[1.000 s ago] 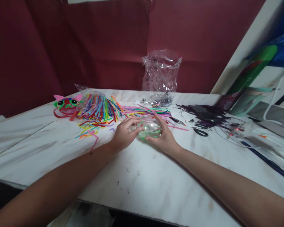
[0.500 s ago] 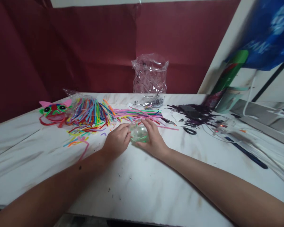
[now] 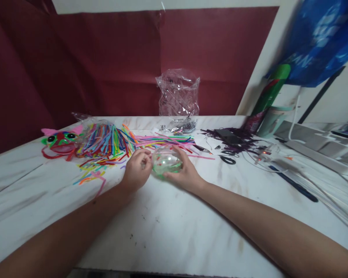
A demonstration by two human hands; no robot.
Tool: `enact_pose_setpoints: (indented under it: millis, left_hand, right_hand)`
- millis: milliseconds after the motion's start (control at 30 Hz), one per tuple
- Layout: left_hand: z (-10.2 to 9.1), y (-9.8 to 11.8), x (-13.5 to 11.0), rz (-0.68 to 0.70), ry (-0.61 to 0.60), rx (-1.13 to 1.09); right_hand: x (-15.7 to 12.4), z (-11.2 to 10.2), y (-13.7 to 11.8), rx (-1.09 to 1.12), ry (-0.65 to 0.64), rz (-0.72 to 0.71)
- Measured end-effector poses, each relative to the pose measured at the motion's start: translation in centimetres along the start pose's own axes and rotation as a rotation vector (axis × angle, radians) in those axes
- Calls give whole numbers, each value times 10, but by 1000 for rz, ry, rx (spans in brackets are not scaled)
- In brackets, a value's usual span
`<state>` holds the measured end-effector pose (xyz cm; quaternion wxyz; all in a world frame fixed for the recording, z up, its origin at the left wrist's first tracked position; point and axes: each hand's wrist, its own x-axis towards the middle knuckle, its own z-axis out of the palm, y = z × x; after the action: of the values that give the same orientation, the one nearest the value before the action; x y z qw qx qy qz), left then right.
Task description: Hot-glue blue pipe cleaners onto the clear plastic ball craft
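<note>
A clear plastic ball (image 3: 166,163) with green glints sits near the middle of the white marble table (image 3: 174,227). My right hand (image 3: 183,173) cups its right and near side, fingers wrapped round it. My left hand (image 3: 137,170) rests just left of the ball with fingers curled in a pinch at its edge; what they hold is too small to make out. Behind the hands lies a spread of coloured pipe-cleaner strips (image 3: 116,141).
A colourful cat-face craft (image 3: 59,141) lies at far left. A crinkled clear bag (image 3: 178,94) stands at the back. Black scissors (image 3: 227,159), purple scraps (image 3: 234,139), wires and a blue pen (image 3: 294,185) clutter the right side.
Both hands and the ball have shifted slightly left and nearer; my left hand's fingers curled from resting on the ball into a pinch beside it. The camera view tilted upward.
</note>
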<state>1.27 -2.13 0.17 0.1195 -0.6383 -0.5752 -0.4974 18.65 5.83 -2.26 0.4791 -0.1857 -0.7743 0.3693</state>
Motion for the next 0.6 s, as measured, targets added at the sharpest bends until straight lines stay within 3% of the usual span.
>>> enact_pose_setpoints:
  millis: [133,300,433,600]
  left_hand:
    - [-1,-4,2,-324,-97,-262]
    - [6,4,-1,-455,-97,-554]
    - [13,8,-5,-536,-117,-724]
    - [11,9,-5,-466,-91,-525]
  right_hand:
    - [4,-3,-3,371,42,239]
    - [6,-4,-8,837,-46,409]
    - [6,-6,-9,907,-80,435]
    - [5,-5,-10,840,-66,420]
